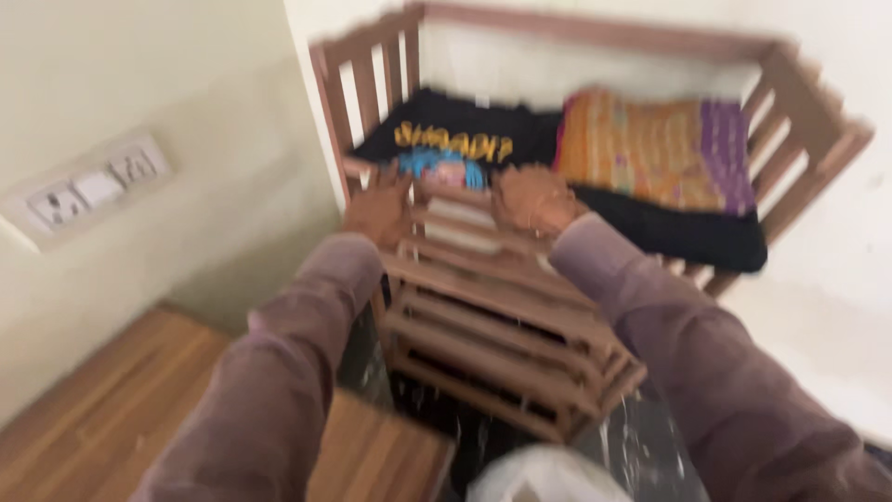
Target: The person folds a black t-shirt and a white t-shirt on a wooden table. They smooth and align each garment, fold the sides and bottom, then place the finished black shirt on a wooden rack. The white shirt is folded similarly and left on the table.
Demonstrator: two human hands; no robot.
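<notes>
The picture is motion-blurred. My left hand and my right hand reach out side by side to the front rail of a wooden slatted rack. On its top shelf lie a folded black shirt with a yellow and blue print on the left, and a folded orange and purple cloth over a black fabric on the right. Both hands rest at the shelf's front edge, close to the black shirt. Blur hides whether the fingers grip anything. Both arms wear mauve long sleeves.
A wall with a white switch plate stands at the left. Wooden flooring lies at the lower left. A white bag-like object sits at the bottom, on a dark speckled floor. White walls close in behind and right of the rack.
</notes>
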